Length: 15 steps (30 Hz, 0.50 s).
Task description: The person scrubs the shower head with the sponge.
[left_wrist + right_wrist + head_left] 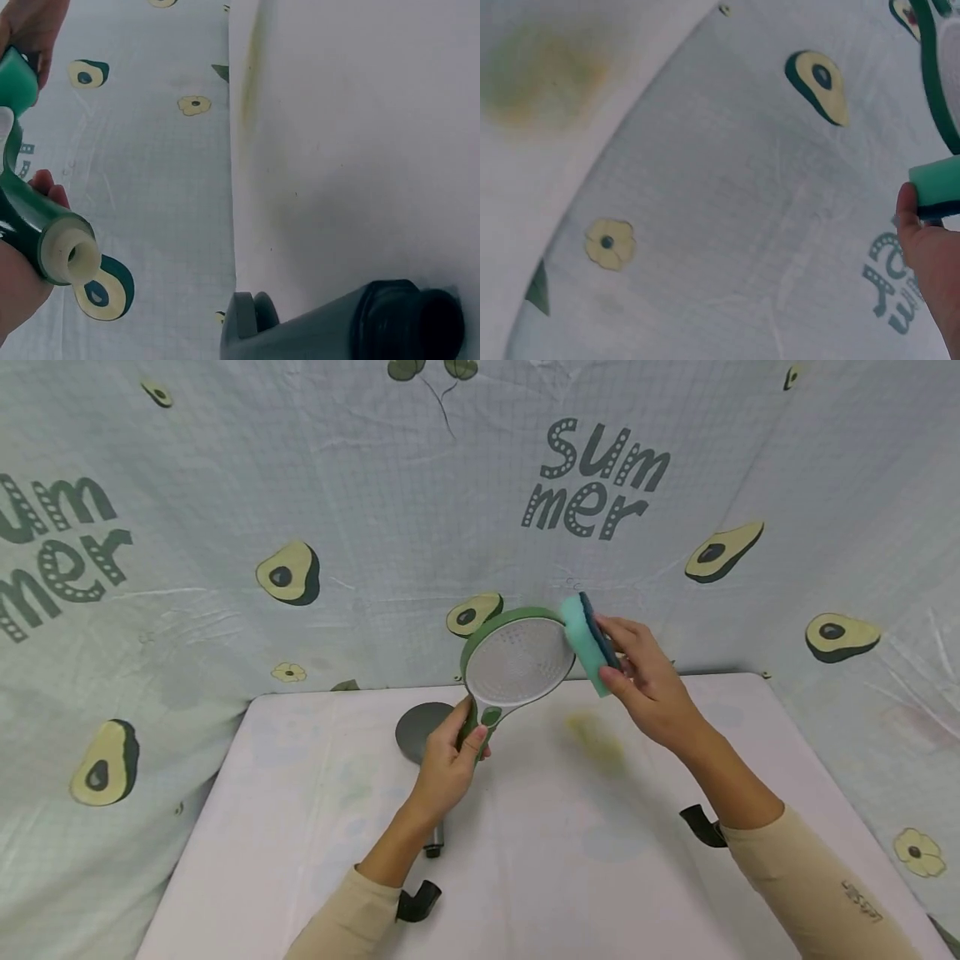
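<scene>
A green shower head [517, 662] with a pale round spray face is held up above the table, its face turned toward the head camera. My left hand [448, 768] grips it by the handle. In the left wrist view the hollow white end of the handle [71, 251] pokes out below that hand. My right hand [651, 683] pinches a teal sponge [587, 639] by its dark scouring side. The sponge's soft side lies against the right rim of the shower head.
A second, dark grey shower head [422, 732] lies on the white table [525, 877] behind the left forearm. Black wrist mounts [418, 902] stick out by both sleeves. A cloth with avocado prints [420, 527] hangs behind the table. A yellowish stain [596, 742] marks the tabletop.
</scene>
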Motion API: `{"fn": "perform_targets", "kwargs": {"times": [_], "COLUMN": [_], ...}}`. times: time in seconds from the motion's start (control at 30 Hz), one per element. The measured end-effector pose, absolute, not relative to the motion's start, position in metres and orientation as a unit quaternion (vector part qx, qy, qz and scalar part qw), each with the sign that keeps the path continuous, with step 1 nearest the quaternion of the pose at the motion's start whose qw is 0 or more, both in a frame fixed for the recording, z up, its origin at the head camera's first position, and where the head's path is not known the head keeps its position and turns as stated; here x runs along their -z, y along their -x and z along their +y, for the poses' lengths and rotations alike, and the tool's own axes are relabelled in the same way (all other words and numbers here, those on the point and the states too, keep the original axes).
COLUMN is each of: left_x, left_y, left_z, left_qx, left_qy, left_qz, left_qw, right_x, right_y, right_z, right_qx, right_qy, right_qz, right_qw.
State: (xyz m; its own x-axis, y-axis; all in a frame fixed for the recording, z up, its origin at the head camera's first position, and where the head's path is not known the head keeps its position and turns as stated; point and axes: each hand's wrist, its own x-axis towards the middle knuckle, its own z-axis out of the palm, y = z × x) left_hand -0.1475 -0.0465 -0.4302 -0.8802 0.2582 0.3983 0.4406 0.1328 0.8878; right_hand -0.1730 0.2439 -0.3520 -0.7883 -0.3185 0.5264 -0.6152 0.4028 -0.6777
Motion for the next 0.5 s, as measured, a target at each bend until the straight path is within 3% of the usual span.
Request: {"fn": "perform_targets", "kwargs": {"times": [0.23,0.37,0.5], "left_x": [0.435,0.434,0.435], "left_y": [0.147,0.146,0.146], "left_z": [-0.046,-0.046,-0.047], "left_qx": [0.458,0.426,0.455], "left_qy": [0.270,0.262,0.259], "left_qz": [-0.835,-0.854,-0.841], "left_qw": [0.141,0.145,0.135], "right_x": [0.326,0.324,0.327], "right_y": [0.170,0.166,0.164], "right_z": [0.241,0.232,0.233], "right_qx": [-0.288,-0.192,-0.212], "right_qy": [-0.344,-0.391,-0.373], "right_qz": [-0.870,-0.869,-0.873], "right_qw": [0.204,0.233,0.233]}}
